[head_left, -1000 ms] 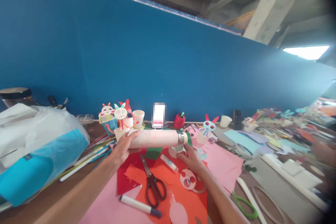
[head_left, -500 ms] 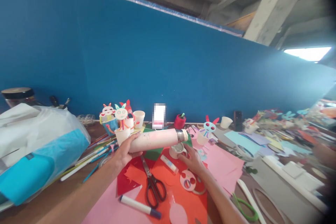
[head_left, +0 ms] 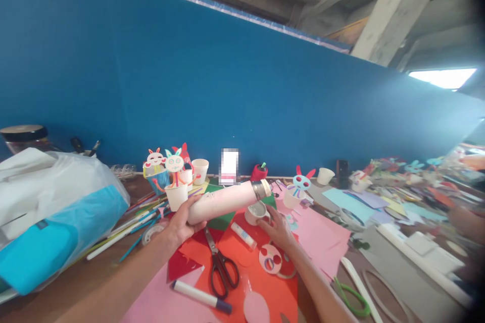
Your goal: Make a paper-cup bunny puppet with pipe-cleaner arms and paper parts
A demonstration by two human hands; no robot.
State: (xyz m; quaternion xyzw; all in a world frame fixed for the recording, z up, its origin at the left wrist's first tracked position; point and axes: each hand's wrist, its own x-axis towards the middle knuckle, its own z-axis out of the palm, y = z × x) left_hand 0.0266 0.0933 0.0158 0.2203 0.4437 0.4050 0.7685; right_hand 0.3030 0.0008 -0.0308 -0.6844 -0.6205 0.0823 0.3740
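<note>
My left hand [head_left: 186, 223] is wrapped round the lower end of a pale pink thermos flask [head_left: 223, 203], held sideways above the paper with its open-looking metal neck tilted up to the right. Below that neck, a small white cup [head_left: 254, 215] with a handle sits on the red paper, and my right hand [head_left: 276, 226] grips it by the handle. Under the flask lie a glue stick [head_left: 243, 236], black-handled scissors [head_left: 220, 266] and a white marker [head_left: 201, 297]. A pink paper face cut-out [head_left: 270, 259] is beside my right wrist.
Paper cups with rabbit figures [head_left: 176, 196] stand behind my left hand; another rabbit cup [head_left: 292, 197] is at right. A plastic bag [head_left: 94, 202] fills the left. Coloured sticks [head_left: 129, 229], pink sheets [head_left: 322, 234] and a green pipe cleaner [head_left: 354, 303] lie around. A co-worker's hand [head_left: 462, 222] shows far right.
The flask has tilted a little more, its neck end rising and its base end dropping slightly. My right hand stays at the cup.
</note>
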